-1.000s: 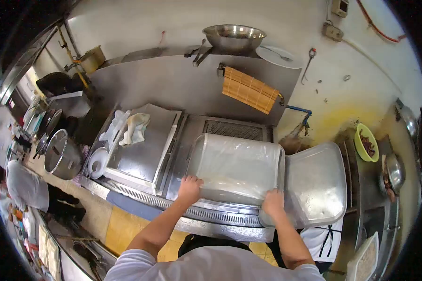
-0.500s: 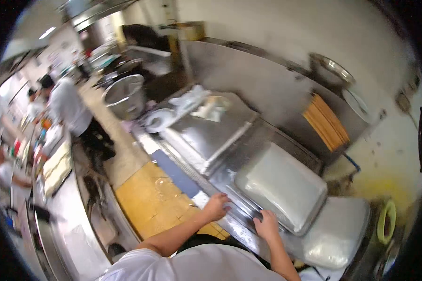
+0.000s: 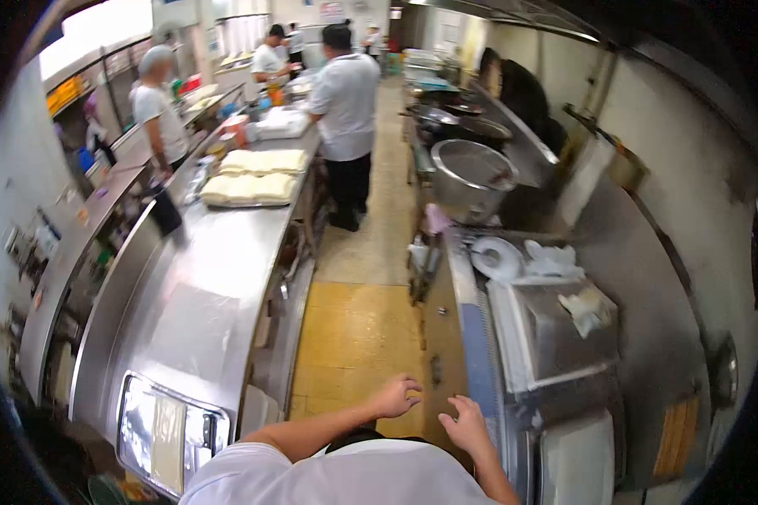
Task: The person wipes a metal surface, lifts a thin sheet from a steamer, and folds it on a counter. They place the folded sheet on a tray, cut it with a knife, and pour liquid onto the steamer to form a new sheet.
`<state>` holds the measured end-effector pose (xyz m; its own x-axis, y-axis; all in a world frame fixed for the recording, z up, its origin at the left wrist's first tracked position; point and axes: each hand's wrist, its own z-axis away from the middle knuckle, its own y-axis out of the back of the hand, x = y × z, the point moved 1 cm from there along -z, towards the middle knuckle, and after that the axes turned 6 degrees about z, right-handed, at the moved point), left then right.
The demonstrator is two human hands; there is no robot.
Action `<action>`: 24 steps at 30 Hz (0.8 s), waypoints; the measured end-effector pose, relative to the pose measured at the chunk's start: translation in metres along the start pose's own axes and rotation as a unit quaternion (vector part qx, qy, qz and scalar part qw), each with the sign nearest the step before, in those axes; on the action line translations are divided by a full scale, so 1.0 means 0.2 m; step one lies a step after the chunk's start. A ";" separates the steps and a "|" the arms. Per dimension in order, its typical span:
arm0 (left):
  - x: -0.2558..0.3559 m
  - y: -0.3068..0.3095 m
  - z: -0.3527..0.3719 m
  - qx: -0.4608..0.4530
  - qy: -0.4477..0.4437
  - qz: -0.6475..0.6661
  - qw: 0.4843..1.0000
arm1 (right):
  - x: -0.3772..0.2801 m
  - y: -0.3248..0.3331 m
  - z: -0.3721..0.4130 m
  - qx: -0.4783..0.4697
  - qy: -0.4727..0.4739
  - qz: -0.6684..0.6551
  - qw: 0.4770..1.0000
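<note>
Above the yellow floor, my left hand (image 3: 393, 397) hangs in the air with its fingers apart and curved, holding nothing. My right hand (image 3: 466, 425) is beside it, near the edge of the right-hand counter (image 3: 473, 337), also empty with thumb and fingers spread. A covered pale tray (image 3: 578, 461) lies on that counter to the right of my right hand. Farther along it is a metal lid or box (image 3: 560, 332) with a crumpled cloth (image 3: 586, 310) on top. On the left steel table (image 3: 219, 290), a metal tray (image 3: 135, 421) holds a pale strip (image 3: 168, 442).
A person in white (image 3: 344, 105) stands by the left table, and another (image 3: 160, 118) stands behind it. Pale dough-like slabs (image 3: 248, 187) lie on a tray. A big metal pot (image 3: 470, 181) is at the right. A yellow-tiled floor (image 3: 354, 337) runs between the counters.
The view has swung left from the right-hand counter to the aisle. Both hands, still empty, are now over the aisle instead of beside the covered trays.
</note>
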<state>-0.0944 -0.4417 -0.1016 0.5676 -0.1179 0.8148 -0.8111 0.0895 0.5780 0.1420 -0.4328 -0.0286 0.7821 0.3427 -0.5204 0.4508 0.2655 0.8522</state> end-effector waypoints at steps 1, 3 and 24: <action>-0.09 0.09 0.04 0.013 0.023 0.008 1.000 | -0.07 -0.06 -0.10 -0.019 0.023 -0.001 1.000; -0.26 0.28 0.10 0.041 0.065 0.024 0.997 | -0.22 -0.17 -0.30 -0.051 0.070 0.006 0.996; -0.59 1.02 0.74 0.483 0.378 0.068 0.787 | -1.57 -1.00 -1.42 -0.391 0.524 0.023 0.756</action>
<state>-0.3475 -0.5559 -0.0865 0.0911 0.4821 0.8714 -0.3933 -0.7864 0.4763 -0.3157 -0.3384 -0.0513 -0.1663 0.7850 -0.5967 -0.2782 0.5432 0.7922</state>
